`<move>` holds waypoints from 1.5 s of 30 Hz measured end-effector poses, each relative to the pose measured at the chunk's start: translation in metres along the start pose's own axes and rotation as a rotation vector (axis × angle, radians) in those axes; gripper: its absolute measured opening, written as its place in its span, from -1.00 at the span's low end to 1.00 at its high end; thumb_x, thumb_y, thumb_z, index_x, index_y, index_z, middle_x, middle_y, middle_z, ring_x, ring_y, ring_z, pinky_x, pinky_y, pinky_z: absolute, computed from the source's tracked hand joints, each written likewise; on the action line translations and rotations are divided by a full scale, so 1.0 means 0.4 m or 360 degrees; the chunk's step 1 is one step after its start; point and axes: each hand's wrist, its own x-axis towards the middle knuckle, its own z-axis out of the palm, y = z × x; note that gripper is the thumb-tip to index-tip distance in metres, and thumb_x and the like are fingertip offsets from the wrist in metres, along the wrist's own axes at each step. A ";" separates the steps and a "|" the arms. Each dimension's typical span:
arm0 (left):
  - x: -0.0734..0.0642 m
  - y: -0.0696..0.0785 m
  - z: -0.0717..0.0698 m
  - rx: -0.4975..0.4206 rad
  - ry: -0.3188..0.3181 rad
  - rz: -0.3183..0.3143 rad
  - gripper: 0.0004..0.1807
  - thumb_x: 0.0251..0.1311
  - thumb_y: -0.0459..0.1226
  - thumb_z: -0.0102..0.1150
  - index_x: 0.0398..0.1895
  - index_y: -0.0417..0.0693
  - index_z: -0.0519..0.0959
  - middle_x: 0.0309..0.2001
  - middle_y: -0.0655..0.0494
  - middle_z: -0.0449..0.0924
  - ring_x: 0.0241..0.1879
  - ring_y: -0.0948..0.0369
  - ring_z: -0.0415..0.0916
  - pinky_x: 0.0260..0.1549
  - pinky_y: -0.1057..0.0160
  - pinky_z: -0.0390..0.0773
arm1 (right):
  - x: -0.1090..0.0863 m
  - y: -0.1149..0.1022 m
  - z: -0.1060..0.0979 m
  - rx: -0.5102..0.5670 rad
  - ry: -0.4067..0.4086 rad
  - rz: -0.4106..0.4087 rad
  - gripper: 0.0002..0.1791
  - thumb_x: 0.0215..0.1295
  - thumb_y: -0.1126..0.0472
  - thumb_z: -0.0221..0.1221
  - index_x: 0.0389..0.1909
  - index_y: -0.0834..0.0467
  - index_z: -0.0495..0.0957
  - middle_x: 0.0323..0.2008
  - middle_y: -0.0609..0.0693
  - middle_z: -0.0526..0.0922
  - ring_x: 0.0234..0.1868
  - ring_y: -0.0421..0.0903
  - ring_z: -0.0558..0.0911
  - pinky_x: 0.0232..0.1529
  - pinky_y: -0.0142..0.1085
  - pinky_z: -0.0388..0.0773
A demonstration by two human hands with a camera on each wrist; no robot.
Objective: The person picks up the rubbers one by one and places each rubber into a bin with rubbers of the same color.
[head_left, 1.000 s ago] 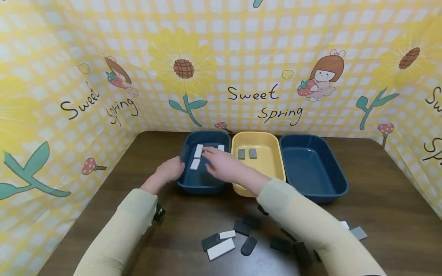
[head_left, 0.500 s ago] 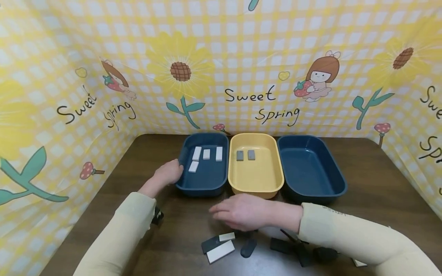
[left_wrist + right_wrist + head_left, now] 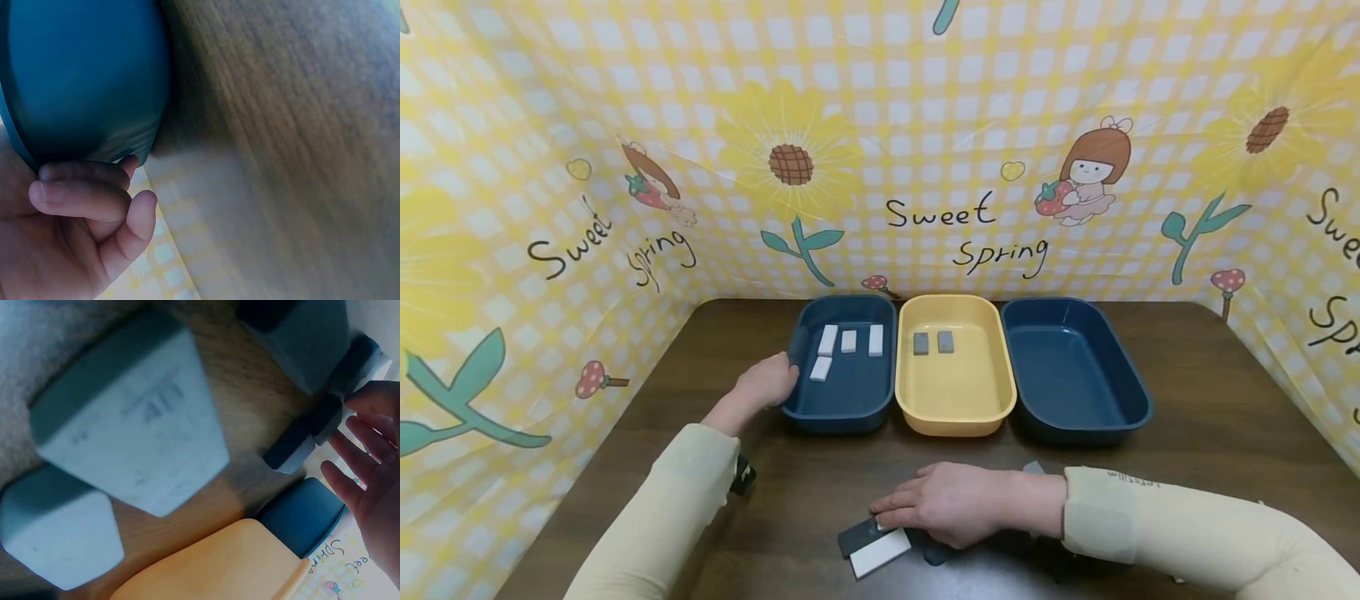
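Brown table: three trays; left hand grips one, four white blocks inside.

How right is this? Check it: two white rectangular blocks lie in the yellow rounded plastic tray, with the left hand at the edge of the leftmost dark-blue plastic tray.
The colour is wrong: the two blocks in the yellow tray are grey, as the head view shows. The left hand is at the edge of the leftmost dark-blue tray.
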 end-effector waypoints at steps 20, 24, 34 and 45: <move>-0.003 0.008 -0.009 0.0022 0.0015 0.0010 -0.55 0.49 -0.19 -0.30 0.14 -0.43 0.33 -0.39 -0.11 0.45 -0.47 0.04 0.47 -0.53 0.16 0.48 | 0.011 0.006 -0.001 -0.0134 0.0159 -0.0029 -0.73 0.37 0.20 0.18 0.06 -0.01 0.59 -0.06 -0.21 0.63 -0.09 -0.35 0.54 -0.01 -0.50 0.42; -0.006 0.008 -0.005 0.0020 0.0011 0.0013 -0.53 0.49 -0.19 -0.30 0.19 -0.45 0.30 -0.39 -0.11 0.44 -0.48 0.04 0.47 -0.53 0.15 0.48 | 0.028 0.000 -0.001 -0.0207 0.0178 -0.0030 -0.85 0.33 0.15 0.22 -0.11 -0.01 0.61 -0.23 -0.22 0.61 -0.23 -0.36 0.50 -0.17 -0.53 0.40; -0.001 0.006 -0.002 0.0000 0.0011 0.0004 -0.57 0.49 -0.18 -0.31 0.10 -0.40 0.35 -0.40 -0.11 0.45 -0.48 0.05 0.47 -0.54 0.16 0.48 | 0.052 0.002 0.008 -0.0103 0.0228 0.0068 -0.89 0.28 0.18 0.25 -0.18 0.01 0.58 -0.31 -0.23 0.57 -0.33 -0.35 0.41 -0.36 -0.59 0.33; -0.007 0.006 -0.001 -0.0016 0.0016 0.0007 -0.61 0.48 -0.19 -0.30 0.01 -0.37 0.38 -0.44 -0.10 0.44 -0.51 0.05 0.46 -0.56 0.17 0.47 | 0.059 0.002 0.007 0.0046 0.0156 0.0211 -0.86 0.27 0.19 0.27 -0.16 0.01 0.58 -0.29 -0.24 0.56 -0.27 -0.35 0.45 -0.35 -0.57 0.37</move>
